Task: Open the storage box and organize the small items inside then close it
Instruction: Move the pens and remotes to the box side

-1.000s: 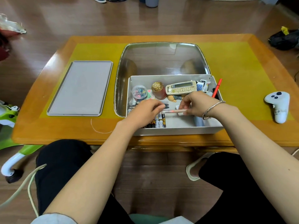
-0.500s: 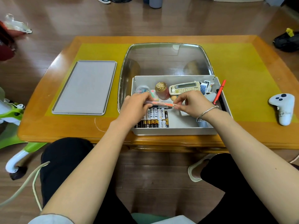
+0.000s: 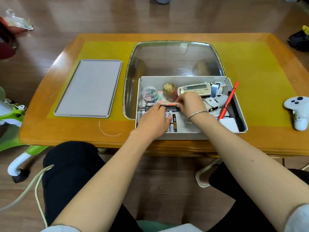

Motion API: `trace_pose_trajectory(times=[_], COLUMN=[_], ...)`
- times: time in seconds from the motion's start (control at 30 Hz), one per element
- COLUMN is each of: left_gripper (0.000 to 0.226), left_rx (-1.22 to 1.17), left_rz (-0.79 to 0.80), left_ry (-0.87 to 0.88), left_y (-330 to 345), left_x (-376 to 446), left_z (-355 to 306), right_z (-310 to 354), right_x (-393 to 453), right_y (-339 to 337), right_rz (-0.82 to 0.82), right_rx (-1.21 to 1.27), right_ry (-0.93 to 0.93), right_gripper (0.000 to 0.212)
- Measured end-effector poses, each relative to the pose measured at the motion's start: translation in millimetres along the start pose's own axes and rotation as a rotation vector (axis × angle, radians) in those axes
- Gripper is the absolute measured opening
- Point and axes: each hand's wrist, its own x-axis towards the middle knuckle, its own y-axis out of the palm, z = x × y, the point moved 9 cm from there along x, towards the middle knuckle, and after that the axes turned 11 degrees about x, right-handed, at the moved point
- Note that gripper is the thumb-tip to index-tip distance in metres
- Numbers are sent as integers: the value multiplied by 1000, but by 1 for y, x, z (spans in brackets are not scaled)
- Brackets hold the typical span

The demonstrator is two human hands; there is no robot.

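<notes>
Open storage box [image 3: 187, 134] at the near middle of the table [image 3: 50, 131], its grey lid [image 3: 88, 88] lying flat, well apart to the left. I read the step in hand as the sorting stage: the lid is off, the items are partly lined up, the closing is not yet done.

Both hands are inside the box. My left hand [image 3: 154, 121] lies palm down over the row of batteries [image 3: 172, 121] at the near left, its fingers curled onto a dark pen [image 3: 170, 108]. My right hand [image 3: 189, 104] pinches the right end of an orange-and-white pen [image 3: 164, 104], fingers bent round it. The two pens lie side by side, touching or nearly so, long axes running left to right, just beyond the batteries and nearer than the clip jar [image 3: 150, 94] and the gold-topped bottle [image 3: 169, 91].

The coming move, as I judge it, turns on that axis: the pens must stay parallel to the far wall. A red pen [image 3: 228, 101] leans on the right wall, running near to far; the right hand is the nearer one to it. The calculator [image 3: 194, 89] lies at the far side.
</notes>
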Motion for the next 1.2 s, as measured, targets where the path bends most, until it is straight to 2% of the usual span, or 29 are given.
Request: trace_pose_trajectory(times=[0.3, 0.5, 0.83, 0.97, 1.2], left_gripper=[72, 76, 76, 76, 73], left_rx=[118, 130, 108, 102, 110], left_rz=[250, 262, 276, 274, 281], left_ry=[-41, -78, -44, -42, -22], left_y=[26, 27, 32, 33, 34], left_x=[12, 11, 14, 15, 15], left_z=[12, 16, 17, 18, 18], right_z=[13, 13, 16, 8, -40], right_x=[16, 20, 10, -10, -53], right_y=[14, 18, 7, -13, -76], right_rz=[-26, -25, -31, -110, -380], right_rx=[-132, -151, -84, -33, 65], right_ry=[-2, 2, -37, -22, 85], right_gripper=[22, 21, 17, 14, 11])
